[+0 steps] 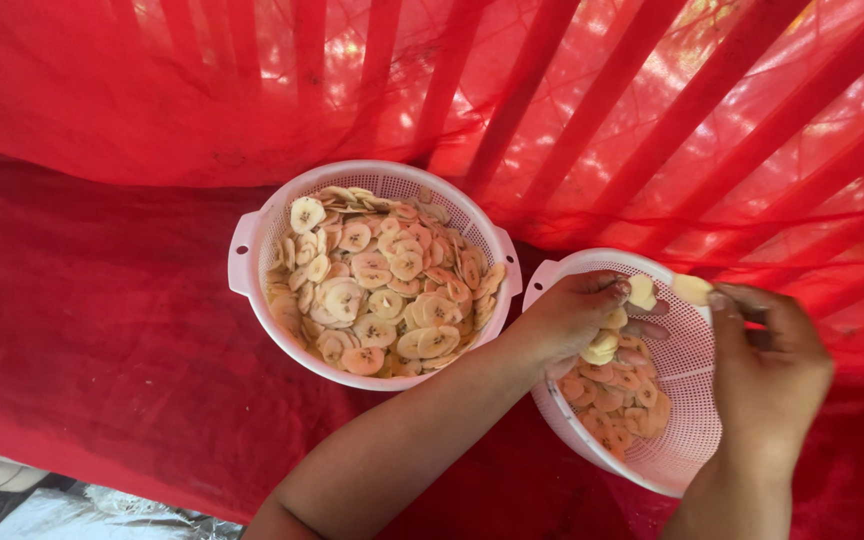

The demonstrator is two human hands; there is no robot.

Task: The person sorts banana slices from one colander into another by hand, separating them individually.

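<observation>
Pale slices in left hand: my left hand (577,315) is curled shut around a small clutch of banana slices (602,345), reaching into the smaller basket from its left rim.
Right hand: I see my right hand (767,365) on the far rim of that same basket, fingers pinched together on a single slice (692,288) held just above the rim.
Hands to each other: apart, one at each side of the basket, with its open mouth between them.
Smaller basket: a white perforated plastic basket (677,440), tilted toward me so its inside shows; a thin layer of slices (617,395) lies in its lower part, just under my left hand.
Larger basket: a second white perforated basket (252,235) with side handles stands upright just to the left of the smaller one; from here I cannot tell if their rims touch. It is heaped nearly to the brim with round, cream-coloured slices (382,280).
Surface: both baskets rest on a red cloth (92,330) spread flat beneath them.
Backdrop: red netting (572,100) hangs behind, with light showing through it in slanted bars.
Lower left corner: a bit of crinkled silvery sheeting (72,510) shows past the cloth's edge.
</observation>
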